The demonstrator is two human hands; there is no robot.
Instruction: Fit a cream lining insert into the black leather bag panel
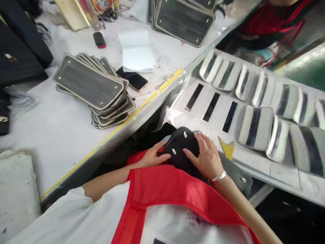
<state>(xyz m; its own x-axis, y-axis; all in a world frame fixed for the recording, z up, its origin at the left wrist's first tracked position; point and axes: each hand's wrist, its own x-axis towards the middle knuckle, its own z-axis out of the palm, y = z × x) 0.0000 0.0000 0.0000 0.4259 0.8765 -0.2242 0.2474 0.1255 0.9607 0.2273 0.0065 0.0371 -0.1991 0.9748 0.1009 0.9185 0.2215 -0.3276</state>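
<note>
A small black pouch-like piece with two small white tags lies on my lap above a red apron. My left hand rests against its left edge, fingers curled onto it. From the right, my right hand lies over the piece with fingers pressed on its top; a silver bracelet circles that wrist. Both hands grip the black piece.
A fanned stack of grey oblong plates sits on the white table, with a phone, a notepad and a small black-and-red object. More plates lie at the back. At right, a belt carries rows of shiny striped pieces. Another person sits top right.
</note>
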